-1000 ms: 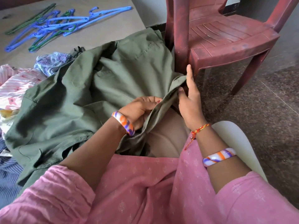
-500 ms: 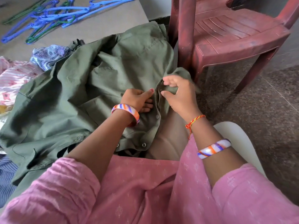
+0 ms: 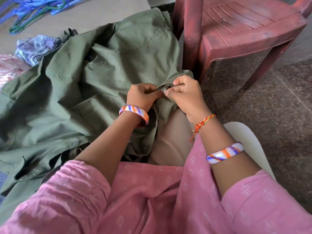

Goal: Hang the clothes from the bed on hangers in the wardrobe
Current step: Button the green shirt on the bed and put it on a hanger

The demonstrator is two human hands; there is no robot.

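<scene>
Both hands, left hand [image 3: 143,97] and right hand [image 3: 184,93], now pinch the green shirt [image 3: 81,92] front together, where a second ago they held it apart; buttoning precedes the hangers [image 3: 33,10].

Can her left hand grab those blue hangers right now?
Probably not yet. The left hand is pinching the green shirt, and the blue hangers lie far across the bed, past the heaped shirt. She would have to let go and lean forward.
</scene>
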